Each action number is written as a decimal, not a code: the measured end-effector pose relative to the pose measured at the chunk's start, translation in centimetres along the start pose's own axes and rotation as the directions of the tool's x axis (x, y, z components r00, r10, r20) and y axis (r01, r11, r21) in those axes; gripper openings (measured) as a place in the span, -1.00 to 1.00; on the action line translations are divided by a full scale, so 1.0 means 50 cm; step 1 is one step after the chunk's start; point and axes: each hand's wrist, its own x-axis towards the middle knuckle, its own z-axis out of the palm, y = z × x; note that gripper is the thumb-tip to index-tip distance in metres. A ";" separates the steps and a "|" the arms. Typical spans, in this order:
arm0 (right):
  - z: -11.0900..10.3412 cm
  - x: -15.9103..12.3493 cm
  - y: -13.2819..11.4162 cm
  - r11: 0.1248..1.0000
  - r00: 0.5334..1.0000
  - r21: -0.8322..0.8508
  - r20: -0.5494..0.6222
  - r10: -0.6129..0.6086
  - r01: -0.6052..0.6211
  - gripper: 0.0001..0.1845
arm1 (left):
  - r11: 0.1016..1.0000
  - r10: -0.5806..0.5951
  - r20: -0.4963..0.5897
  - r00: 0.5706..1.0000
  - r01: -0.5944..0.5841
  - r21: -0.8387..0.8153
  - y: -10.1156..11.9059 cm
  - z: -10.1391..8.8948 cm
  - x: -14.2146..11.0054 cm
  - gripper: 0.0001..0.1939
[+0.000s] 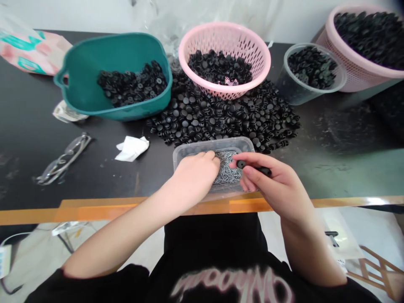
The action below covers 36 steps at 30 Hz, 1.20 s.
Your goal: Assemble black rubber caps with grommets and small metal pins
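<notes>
A clear plastic tray [183, 152] of small silver screws [227, 171] stands at the table's front edge. My left hand [202, 170] reaches into it, fingers curled down at the screws. Its fingertips are hidden, so I cannot make out what they pinch. Over the tray's right end, my right hand [265, 172] grips a small black plastic part [240, 164] between thumb and fingers, a hole showing in its face. Another dark piece [264, 171] lies further back in the same hand. Behind the tray spreads a heap of black round-topped parts [217, 115].
A green basin [113, 111] with black discs stands back left. Right of it are a pink basket [224, 28], a clear tub [295, 90] and a larger pink basket [337, 63], all holding black parts. Eyeglasses [65, 159] and a crumpled tissue [131, 148] lie left.
</notes>
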 end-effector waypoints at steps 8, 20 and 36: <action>0.013 -0.003 -0.018 0.964 1.000 -0.265 -0.020 0.022 -0.027 -0.74 | 0.945 -0.073 -0.150 0.986 0.021 -0.326 -0.009 -0.027 -0.046 -0.90; 0.035 -0.002 -0.032 0.902 0.986 -0.398 0.060 -0.159 0.169 -0.80 | 0.816 -0.248 -0.403 0.881 -0.034 -0.577 0.034 -0.026 -0.107 -0.91; 0.036 -0.015 -0.031 0.530 0.852 -0.686 0.277 -0.443 0.499 -0.72 | 0.944 -0.191 -0.324 0.926 0.084 -0.319 0.045 -0.050 -0.119 -0.89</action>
